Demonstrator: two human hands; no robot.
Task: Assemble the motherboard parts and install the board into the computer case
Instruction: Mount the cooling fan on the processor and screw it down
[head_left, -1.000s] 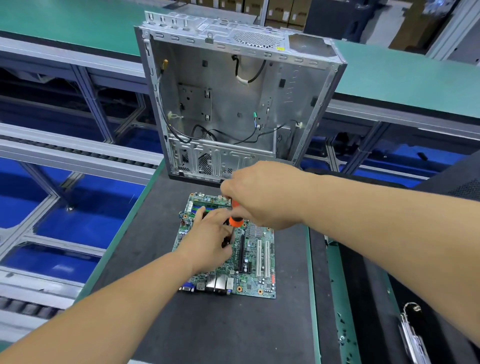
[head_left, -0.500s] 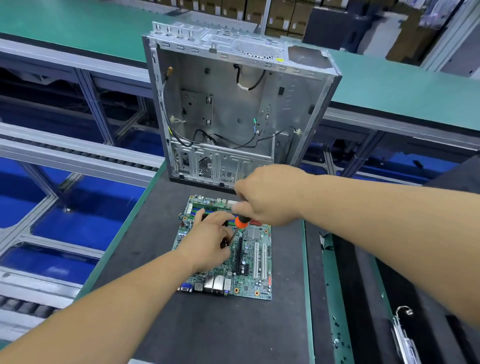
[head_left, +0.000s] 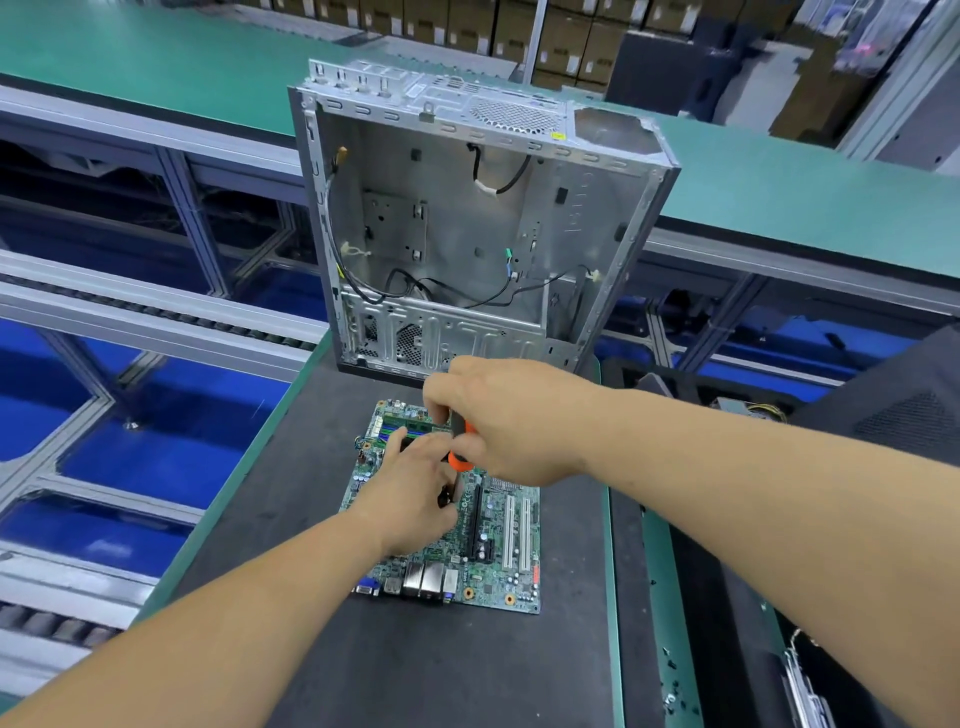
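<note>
Here, the open computer case (head_left: 467, 223) stands upright at the far end of the dark work mat (head_left: 415, 665), its bare metal interior facing the camera with loose black cables hanging inside. Just in front of it the green motherboard (head_left: 498, 561) lies flat on the mat, ports toward the near edge. The right hand (head_left: 514, 415) is clenched around a screwdriver (head_left: 460, 447) with a black and orange handle, its shaft pointing down at the board. The left hand (head_left: 415, 499) rests on the board's middle, fingers curled beside the shaft; whether they pinch anything cannot be told.
</note>
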